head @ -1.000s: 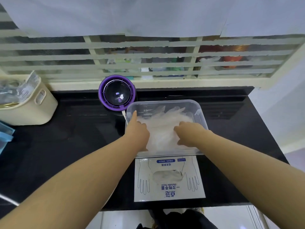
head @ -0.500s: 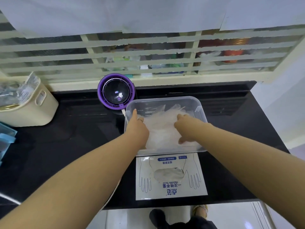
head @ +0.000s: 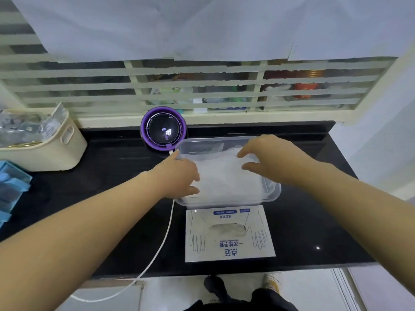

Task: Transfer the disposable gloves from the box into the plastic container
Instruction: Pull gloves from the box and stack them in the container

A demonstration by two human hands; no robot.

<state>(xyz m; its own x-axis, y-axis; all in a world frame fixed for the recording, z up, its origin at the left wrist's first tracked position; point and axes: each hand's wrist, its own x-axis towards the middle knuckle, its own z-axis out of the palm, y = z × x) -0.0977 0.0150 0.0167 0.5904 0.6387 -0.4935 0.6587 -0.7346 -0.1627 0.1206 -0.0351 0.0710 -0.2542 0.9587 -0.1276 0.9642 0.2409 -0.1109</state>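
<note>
A clear plastic container (head: 275, 192) stands on the black counter, filled with a pile of translucent white disposable gloves (head: 226, 179). My left hand (head: 177, 173) lies on the left side of the pile by the container's left rim, thumb along the near part. My right hand (head: 269, 158) is over the far right of the pile, its fingers loosely spread and curved downward; whether they touch the gloves is unclear. The white glove box (head: 229, 243) lies flat just in front of the container, with some gloves showing in its oval opening.
A round purple-rimmed device (head: 163, 129) sits behind the container's left corner, its white cable (head: 162, 241) running off the counter's front edge. A cream basket (head: 47, 151) and blue packets (head: 12, 187) occupy the left. A slatted window frame bounds the back.
My right hand has risen from the near right of the pile and moved toward its far side with fingers spread. My left hand stays on the left of the pile.
</note>
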